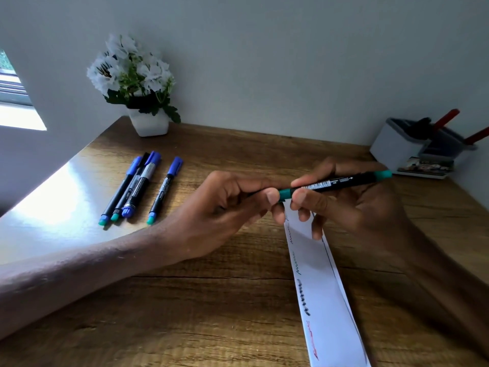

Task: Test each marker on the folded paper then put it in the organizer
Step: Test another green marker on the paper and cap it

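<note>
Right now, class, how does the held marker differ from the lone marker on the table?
The held marker is gripped by the left hand and right hand above the folded paper; the lone marker lies on the table. The held marker shows teal at both ends; the lone marker has a blue cap. Both have black barrels.

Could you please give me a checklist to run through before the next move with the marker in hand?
1. Grip on the green marker: ok, the left hand pinches one end and the right hand grips the barrel.
2. Cap state: cannot tell, the left fingers hide that end.
3. Folded paper beneath the hands, with blank space: ok.
4. Organizer upright at the far right: ok.
5. All markers filed: not ok, four markers lie on the table.
</note>
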### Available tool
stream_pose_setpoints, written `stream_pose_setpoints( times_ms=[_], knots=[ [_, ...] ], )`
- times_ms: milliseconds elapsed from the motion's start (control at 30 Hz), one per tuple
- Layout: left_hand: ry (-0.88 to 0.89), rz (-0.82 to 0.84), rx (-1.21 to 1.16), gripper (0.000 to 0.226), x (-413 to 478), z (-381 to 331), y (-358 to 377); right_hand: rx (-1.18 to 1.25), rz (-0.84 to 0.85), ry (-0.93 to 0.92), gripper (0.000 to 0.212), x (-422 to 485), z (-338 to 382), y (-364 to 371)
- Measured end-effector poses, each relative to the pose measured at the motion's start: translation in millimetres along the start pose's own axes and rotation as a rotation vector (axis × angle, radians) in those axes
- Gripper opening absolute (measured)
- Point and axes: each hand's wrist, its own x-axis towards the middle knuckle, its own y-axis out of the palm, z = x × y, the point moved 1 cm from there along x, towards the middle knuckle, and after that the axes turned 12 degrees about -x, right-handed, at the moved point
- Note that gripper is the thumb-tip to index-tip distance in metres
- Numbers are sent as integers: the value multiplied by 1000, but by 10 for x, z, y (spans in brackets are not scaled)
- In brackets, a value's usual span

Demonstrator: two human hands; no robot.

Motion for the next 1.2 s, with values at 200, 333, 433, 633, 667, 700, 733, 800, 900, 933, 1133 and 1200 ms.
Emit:
stream_pose_setpoints(
  times_ms=[200,333,433,633,667,700,733,800,900,933,1133,1200],
  knots=[
    [-144,22,-147,29,15,53,11,-16,27,-59,23,16,7,-57],
    [-176,30,-266,31,2,45,36,23,44,-15,22,27,4,-97],
    [-182,-12,-254,33,31,54,65,28,62,74,19,60,-22,-139],
    [-59,-303,-23,24,285,-15,117,180,-53,340,26,70,-106,-543],
    [-46,-336,36,24,340,-32,128,95,-79,308,25,61,-113,-621],
    [-38,-365,86,21,399,-48,148,-56,-97,263,22,57,-120,-671],
    [-22,-387,131,18,470,-67,187,-219,-110,223,19,51,-123,-698],
    [28,-403,216,15,627,-103,307,-442,-142,168,19,53,-131,-691],
    [80,-389,289,23,867,-107,475,-688,-175,22,21,87,-177,-680],
    [86,-376,297,24,940,-114,516,-763,-181,-21,19,97,-194,-705],
    [-41,-160,544,30,1247,130,550,-884,-354,106,23,60,-226,-1291],
    [-112,-28,629,37,1245,302,507,-823,-619,76,21,-8,-245,-1526]
  ],
)
